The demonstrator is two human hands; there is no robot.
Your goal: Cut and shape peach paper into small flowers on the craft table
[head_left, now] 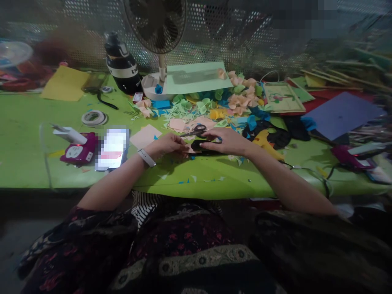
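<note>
My left hand point(171, 146), with a pale band on its wrist, pinches a small piece of peach paper point(190, 150) over the green table point(196, 179). On a black object point(196, 145), possibly a stapler or punch, rests my right hand point(218, 141), its fingers bent over the top. The black object's exact shape is partly hidden by the fingers. Just behind both hands lie dark scissors point(199, 128). A square of peach paper point(144, 136) lies left of my left hand. Paper scraps are scattered around.
Folded paper flowers point(241, 98) and a green sheet point(197, 79) lie at the back, near a fan point(157, 20) and black bottle point(122, 67). A phone point(112, 149), purple device point(80, 150) and tape roll point(94, 118) stand left. Purple paper point(344, 114) is right.
</note>
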